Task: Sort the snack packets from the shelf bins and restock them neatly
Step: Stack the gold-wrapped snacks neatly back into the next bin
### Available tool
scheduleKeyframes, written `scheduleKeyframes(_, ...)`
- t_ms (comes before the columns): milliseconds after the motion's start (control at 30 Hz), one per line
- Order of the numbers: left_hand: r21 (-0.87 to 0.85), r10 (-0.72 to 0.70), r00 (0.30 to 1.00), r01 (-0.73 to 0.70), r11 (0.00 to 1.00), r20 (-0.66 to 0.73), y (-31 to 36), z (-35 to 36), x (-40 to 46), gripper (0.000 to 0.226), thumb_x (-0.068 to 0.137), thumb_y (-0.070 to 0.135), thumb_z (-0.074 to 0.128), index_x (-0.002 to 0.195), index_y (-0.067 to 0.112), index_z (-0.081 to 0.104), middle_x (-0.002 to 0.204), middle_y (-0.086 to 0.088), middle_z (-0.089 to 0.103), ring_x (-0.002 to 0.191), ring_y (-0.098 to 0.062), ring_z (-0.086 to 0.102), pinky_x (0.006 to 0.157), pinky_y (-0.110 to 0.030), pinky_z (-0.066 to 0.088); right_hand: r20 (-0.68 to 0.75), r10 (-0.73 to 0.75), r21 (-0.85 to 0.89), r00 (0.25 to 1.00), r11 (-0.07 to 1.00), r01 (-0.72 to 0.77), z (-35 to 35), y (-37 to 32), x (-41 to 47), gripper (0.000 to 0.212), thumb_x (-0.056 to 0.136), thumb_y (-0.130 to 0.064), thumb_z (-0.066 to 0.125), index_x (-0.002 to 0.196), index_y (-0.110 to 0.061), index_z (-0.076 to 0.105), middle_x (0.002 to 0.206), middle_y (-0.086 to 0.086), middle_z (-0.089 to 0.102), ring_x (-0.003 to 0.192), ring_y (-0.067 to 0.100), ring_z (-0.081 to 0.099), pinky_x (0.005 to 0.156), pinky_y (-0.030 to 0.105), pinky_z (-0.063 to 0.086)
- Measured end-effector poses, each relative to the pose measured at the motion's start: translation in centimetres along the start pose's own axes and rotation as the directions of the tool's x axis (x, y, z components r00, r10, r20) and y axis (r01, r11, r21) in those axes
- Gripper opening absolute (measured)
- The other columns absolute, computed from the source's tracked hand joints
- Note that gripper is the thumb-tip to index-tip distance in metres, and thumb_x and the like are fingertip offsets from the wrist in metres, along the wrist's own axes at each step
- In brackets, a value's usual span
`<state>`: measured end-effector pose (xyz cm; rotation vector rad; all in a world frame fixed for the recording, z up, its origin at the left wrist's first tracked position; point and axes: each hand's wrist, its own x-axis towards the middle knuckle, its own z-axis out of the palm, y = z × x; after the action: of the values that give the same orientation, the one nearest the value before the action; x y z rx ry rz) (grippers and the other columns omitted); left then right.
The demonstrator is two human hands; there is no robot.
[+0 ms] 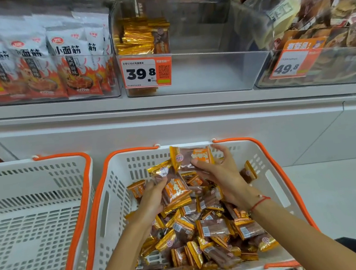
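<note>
A white basket with orange rim (pixel 116 186) holds a heap of gold-and-brown snack packets (pixel 211 237). My left hand (pixel 151 201) grips a small stack of these packets (pixel 174 188) above the heap. My right hand (pixel 218 170) holds another packet (pixel 194 156) higher up, near the basket's far wall. On the shelf above, a clear bin (pixel 210 73) has a neat stack of the same gold packets (pixel 141 37) at its left side, behind a 39.8 price tag (pixel 146 71); the rest of that bin is bare.
A second white basket with orange rim (pixel 33 218) stands to the left with nothing in it. The left shelf bin holds white and red noodle-snack bags (pixel 38 62). The right bin holds brown packets (pixel 331 10) behind a 49.8 tag (pixel 293 61).
</note>
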<state>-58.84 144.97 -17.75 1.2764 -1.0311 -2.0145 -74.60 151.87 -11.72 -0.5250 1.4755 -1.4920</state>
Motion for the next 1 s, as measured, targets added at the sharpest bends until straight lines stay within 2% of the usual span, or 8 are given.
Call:
scheduleKeyframes(100,0.028,0.012,0.999,-0.01,1.0,-0.053,-1.1,0.0,0.7,0.034,0.1,0.027,0.049,0.129,0.01,0.047,0.123,-0.024,0.057,0.117,-0.039,0.053,0.109,-0.054,0.035,0.094,-0.044,-0.081,0.995,0.995,0.052,0.6,0.9,0.0,0.075,0.063,-0.019,0.083,0.13,-0.033,0.053,0.122,0.012,0.06,0.096,0.023,0.071,0.083,0.035,0.058)
scheduleKeyframes(200,0.05,0.036,0.999,-0.035,0.998,-0.021,-2.2,0.2,0.8,0.067,0.095,0.047,0.053,0.151,0.03,0.021,0.155,-0.001,0.033,0.141,-0.025,0.033,0.114,-0.055,0.027,-0.005,-0.116,-0.235,0.993,0.966,0.112,1.4,2.2,0.0,0.055,0.06,-0.033,0.087,0.107,-0.031,0.059,0.117,0.004,0.062,0.104,0.022,0.066,0.09,0.043,0.055)
scheduleKeyframes(333,-0.067,0.019,0.998,-0.023,0.997,-0.062,-2.1,0.7,0.5,0.066,0.089,0.049,0.057,0.144,0.017,0.038,0.145,-0.005,0.047,0.133,-0.027,0.044,0.111,-0.054,0.032,-0.082,-0.105,-0.354,0.991,0.933,0.07,2.1,3.1,0.4,0.044,0.067,-0.028,0.087,0.09,-0.018,0.05,0.097,0.01,0.066,0.086,0.031,0.069,0.075,0.048,0.058)
scheduleKeyframes(467,-0.128,0.039,0.995,-0.05,0.991,-0.092,-1.1,1.2,0.0,0.032,0.102,0.03,0.036,0.101,0.016,0.065,0.09,-0.006,0.071,0.09,-0.022,0.065,0.082,-0.037,0.05,0.046,-0.116,-0.461,0.992,0.879,0.124,2.3,3.0,0.7,0.044,0.071,-0.033,0.084,0.103,-0.022,0.056,0.102,0.006,0.063,0.089,0.024,0.067,0.074,0.043,0.059)
scheduleKeyframes(633,-0.174,0.139,0.99,-0.141,0.975,-0.022,-0.9,1.8,0.2,0.081,0.068,0.077,0.062,0.134,0.031,0.054,0.138,0.0,0.055,0.128,-0.018,0.049,0.112,-0.049,0.033,0.161,-0.325,-0.599,0.932,0.718,0.354,3.4,3.1,-0.7,0.042,0.084,-0.038,0.071,0.125,-0.033,0.059,0.098,-0.009,0.058,0.088,-0.004,0.055,0.071,0.011,0.046)
scheduleKeyframes(833,-0.121,0.18,0.984,-0.178,0.976,0.0,-0.2,1.5,-0.6,0.096,0.053,0.092,0.058,0.132,0.038,0.054,0.146,0.003,0.047,0.134,-0.023,0.044,0.113,-0.054,0.031,0.255,-0.186,-0.551,0.949,0.779,0.301,3.2,0.8,-0.5,0.042,0.086,-0.039,0.069,0.125,-0.04,0.054,0.119,-0.009,0.052,0.104,0.004,0.054,0.083,0.023,0.052)
scheduleKeyframes(933,-0.057,0.289,0.956,-0.285,0.957,0.058,2.6,2.7,-4.1,0.083,0.064,0.09,0.047,0.136,0.051,0.042,0.145,0.015,0.043,0.137,-0.009,0.036,0.117,-0.043,0.027,0.398,0.029,-0.52,0.917,0.831,0.199,2.9,-2.2,-0.3,0.07,0.086,-0.037,0.069,0.145,-0.034,0.031,0.136,-0.013,0.042,0.124,0.012,0.048,0.095,0.027,0.05)
scheduleKeyframes(1000,0.069,0.355,0.932,-0.36,0.93,0.072,4.1,3.3,-5.9,0.025,0.092,0.065,0.038,0.116,0.056,0.038,0.119,0.034,0.043,0.111,0.023,0.04,0.101,-0.008,0.031,0.511,0.072,-0.52,0.857,0.82,0.241,3.0,-4.4,-0.7,0.068,0.087,-0.037,0.068,0.145,-0.033,0.031,0.138,-0.012,0.048,0.125,0.01,0.051,0.102,0.033,0.048)
